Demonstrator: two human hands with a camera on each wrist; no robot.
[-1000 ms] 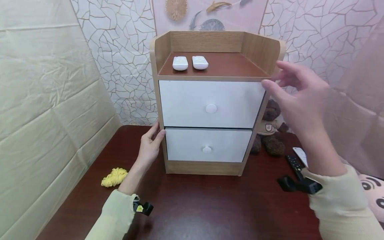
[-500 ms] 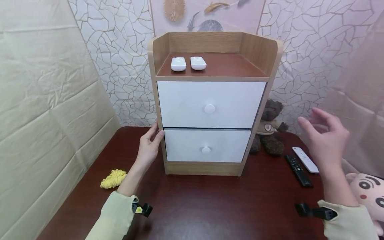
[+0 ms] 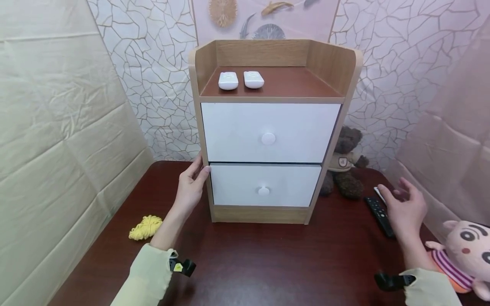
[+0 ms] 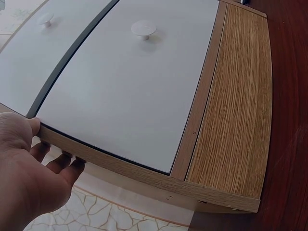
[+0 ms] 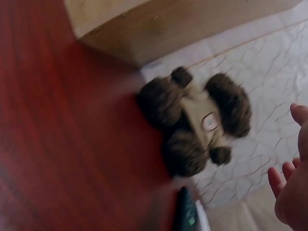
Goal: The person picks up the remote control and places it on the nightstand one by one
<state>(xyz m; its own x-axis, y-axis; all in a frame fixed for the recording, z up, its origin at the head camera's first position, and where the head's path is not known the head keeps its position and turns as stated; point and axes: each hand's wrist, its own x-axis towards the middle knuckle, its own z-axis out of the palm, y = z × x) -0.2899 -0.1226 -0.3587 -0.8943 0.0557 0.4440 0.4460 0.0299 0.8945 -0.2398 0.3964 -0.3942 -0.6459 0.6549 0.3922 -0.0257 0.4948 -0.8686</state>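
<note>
A wood-framed drawer cabinet stands on the dark table, both white drawers closed, each with a round white knob. My left hand holds the cabinet's left side, thumb on the front edge and fingertips against the side panel, as the left wrist view also shows. My right hand is above the table to the right, fingers loosely bent and holding nothing. Nearest to it are a black remote control and a white remote, mostly hidden behind that hand.
Two white rounded objects lie on the cabinet top. A brown teddy bear sits behind its right side. A yellow yarn bundle lies left. At the right edge is a pink plush doll. Fabric sheets flank the table.
My right hand has left the cabinet's upper right edge and moved down and right, to beside the remotes. My left hand keeps its place; the drawers are unchanged.
</note>
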